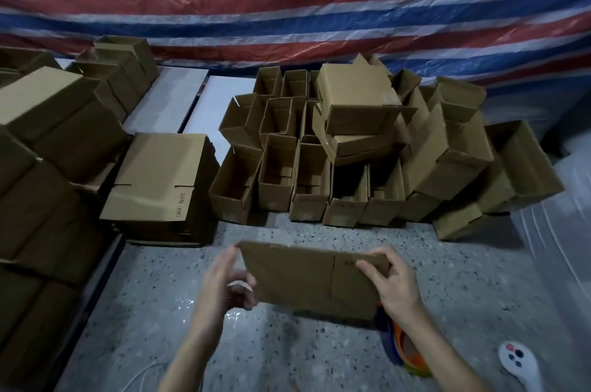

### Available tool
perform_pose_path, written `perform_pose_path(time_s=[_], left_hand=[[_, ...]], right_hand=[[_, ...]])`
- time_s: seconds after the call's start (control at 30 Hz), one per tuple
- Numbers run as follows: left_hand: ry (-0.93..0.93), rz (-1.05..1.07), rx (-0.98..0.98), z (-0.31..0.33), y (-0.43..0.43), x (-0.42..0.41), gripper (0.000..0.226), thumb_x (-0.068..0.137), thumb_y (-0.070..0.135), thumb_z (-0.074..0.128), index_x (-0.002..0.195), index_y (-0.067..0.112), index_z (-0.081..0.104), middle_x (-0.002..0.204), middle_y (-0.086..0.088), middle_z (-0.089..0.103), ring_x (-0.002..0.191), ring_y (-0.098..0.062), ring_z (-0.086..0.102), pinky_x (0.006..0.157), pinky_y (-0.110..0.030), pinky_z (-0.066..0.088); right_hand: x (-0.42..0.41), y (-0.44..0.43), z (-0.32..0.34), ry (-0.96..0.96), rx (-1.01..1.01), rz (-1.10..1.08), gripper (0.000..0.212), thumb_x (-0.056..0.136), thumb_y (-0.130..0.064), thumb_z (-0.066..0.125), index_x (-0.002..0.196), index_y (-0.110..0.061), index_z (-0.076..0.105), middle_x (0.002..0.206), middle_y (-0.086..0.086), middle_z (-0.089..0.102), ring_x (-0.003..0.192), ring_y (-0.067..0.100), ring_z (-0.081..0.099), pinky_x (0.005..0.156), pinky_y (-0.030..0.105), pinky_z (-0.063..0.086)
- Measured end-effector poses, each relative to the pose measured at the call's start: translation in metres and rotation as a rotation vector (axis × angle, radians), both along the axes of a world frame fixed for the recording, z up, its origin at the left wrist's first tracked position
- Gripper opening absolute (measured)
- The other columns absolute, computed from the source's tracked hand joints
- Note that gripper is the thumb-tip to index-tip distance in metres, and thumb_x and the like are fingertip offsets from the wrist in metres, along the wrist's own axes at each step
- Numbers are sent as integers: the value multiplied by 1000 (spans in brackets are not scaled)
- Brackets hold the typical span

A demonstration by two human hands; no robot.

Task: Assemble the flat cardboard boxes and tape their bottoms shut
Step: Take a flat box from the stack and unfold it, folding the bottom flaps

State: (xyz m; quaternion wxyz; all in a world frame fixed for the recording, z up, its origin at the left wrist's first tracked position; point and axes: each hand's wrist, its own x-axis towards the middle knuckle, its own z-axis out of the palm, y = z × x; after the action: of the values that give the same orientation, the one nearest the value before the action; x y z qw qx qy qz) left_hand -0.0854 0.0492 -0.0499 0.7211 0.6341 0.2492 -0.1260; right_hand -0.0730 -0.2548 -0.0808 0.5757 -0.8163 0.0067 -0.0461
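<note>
I hold a flat cardboard box (307, 276) in the air over the speckled floor (287, 353). My right hand (391, 286) grips its right end, thumb across the front face and fingers over the top edge. My left hand (228, 279) is at the box's left edge with fingers curled toward it; the grip itself is blurred. A tape dispenser (406, 350), orange and blue, lies on the floor under my right forearm, partly hidden. A stack of flat boxes (160, 180) sits to the left front.
A heap of assembled open boxes (351, 155) fills the middle and right along the striped tarp (287, 1). More stacked cartons (48, 151) line the left side. A white controller-like object (519, 363) lies at the lower right.
</note>
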Motion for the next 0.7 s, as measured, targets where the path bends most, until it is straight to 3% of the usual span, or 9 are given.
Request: perform_pose_path(time_s=[0.07,0.1,0.2,0.3,0.43,0.5,0.53,0.6,0.7], left_hand=[[-44,-104,408,-28,-10,-8,88,66,80,69,138,33,52,110,-6,60,91,-20,62,76,-35,55],[-73,-137,509,-39,-15,-11,91,64,77,73,141,35,47,126,0,53,110,-17,56,91,-38,52],[-137,-173,528,-62,-25,-9,101,69,53,84,153,34,31,146,12,37,134,-9,36,113,-40,36],[-188,-194,536,-69,-34,0,76,72,41,88,137,34,49,135,8,46,121,-5,45,103,-24,39],[-298,-133,616,-76,-44,4,39,74,37,86,103,36,59,110,9,49,101,10,49,82,-3,40],[-300,-121,633,-84,-50,2,35,76,34,85,99,30,59,104,10,48,97,5,52,82,-7,43],[-263,-128,632,-88,-54,0,34,78,33,84,100,27,59,104,9,47,96,0,54,85,-13,45],[-142,-174,615,-98,-63,-7,39,81,32,82,110,23,58,107,5,44,99,-12,55,89,-23,47],[-75,-181,582,-106,-69,-13,49,83,31,80,123,26,53,117,1,42,106,-16,54,91,-23,47]], right_hand=[[-13,-6,-18,83,16,13,9,82,-35,71,83,-35,62,88,-5,66,81,10,63,70,29,51],[-18,-9,-25,113,27,15,10,82,-33,72,82,-33,62,88,-4,66,81,12,63,70,30,50],[-26,-10,-36,171,69,22,10,82,-32,73,81,-31,64,89,-2,67,83,14,65,71,29,51],[-25,-8,-39,164,42,20,9,82,-36,74,84,-33,66,90,-3,68,84,12,66,70,23,52],[-19,-3,-47,15,-162,-143,19,81,-43,72,99,-46,68,103,-22,56,83,10,60,69,4,45],[-19,3,-56,-53,-324,-187,29,77,-44,76,104,-38,70,106,-25,45,91,3,55,78,3,43],[-20,8,-62,-23,-372,-201,32,74,-44,80,102,-32,72,108,-21,42,97,2,53,85,10,46],[-25,16,-76,106,-429,-222,37,70,-44,87,99,-25,73,119,-9,42,113,15,52,96,25,47],[-30,28,-86,238,-430,-232,39,73,-45,86,103,-27,70,147,5,36,137,26,39,107,26,33]])
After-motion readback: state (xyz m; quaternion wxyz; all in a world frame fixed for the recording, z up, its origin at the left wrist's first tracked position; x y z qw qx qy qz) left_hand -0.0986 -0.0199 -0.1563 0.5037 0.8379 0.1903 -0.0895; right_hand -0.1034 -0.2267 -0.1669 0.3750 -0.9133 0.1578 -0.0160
